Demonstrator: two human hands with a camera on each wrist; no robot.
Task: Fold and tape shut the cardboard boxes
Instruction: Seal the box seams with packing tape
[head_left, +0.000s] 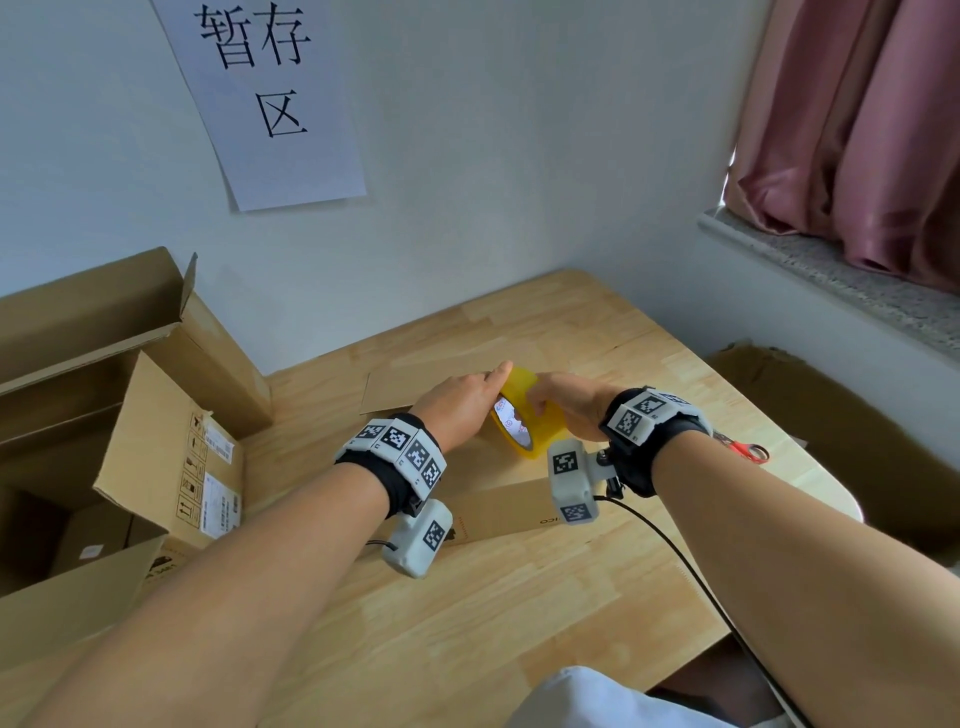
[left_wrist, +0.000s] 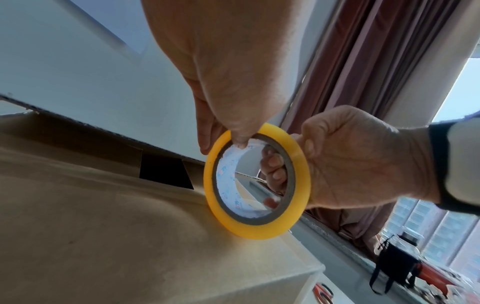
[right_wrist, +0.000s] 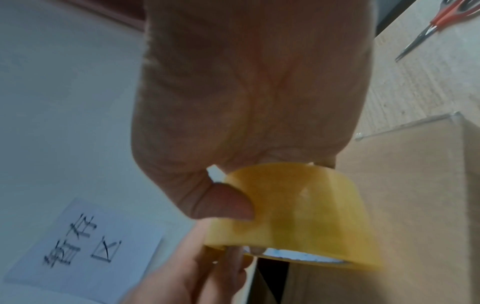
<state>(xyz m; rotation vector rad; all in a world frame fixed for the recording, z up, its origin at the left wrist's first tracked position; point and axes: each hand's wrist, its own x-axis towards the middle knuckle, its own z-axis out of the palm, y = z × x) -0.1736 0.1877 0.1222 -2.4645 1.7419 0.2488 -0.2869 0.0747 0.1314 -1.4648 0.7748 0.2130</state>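
Note:
A yellow tape roll (head_left: 540, 423) stands on edge on top of a small brown cardboard box (head_left: 511, 512) on the wooden table. My right hand (head_left: 545, 400) grips the roll from the right, fingers curled through its core and thumb on the outer tape. My left hand (head_left: 483, 387) pinches the roll's upper rim from the left, thumb (left_wrist: 240, 136) at the core's inner edge. In the left wrist view the tape roll (left_wrist: 259, 230) touches the box top (left_wrist: 103, 205). The right wrist view shows my right thumb (right_wrist: 226, 203) pressed on the tape roll (right_wrist: 306, 207), with my left hand (right_wrist: 187, 277) below.
A large open cardboard box (head_left: 156, 395) holding smaller cartons stands at the left. Red-handled scissors (head_left: 745, 449) lie on the table (head_left: 519, 613) right of my right wrist. A brown cardboard piece (head_left: 831, 415) sits beyond the table's right edge. A paper sign (head_left: 260, 93) hangs on the wall.

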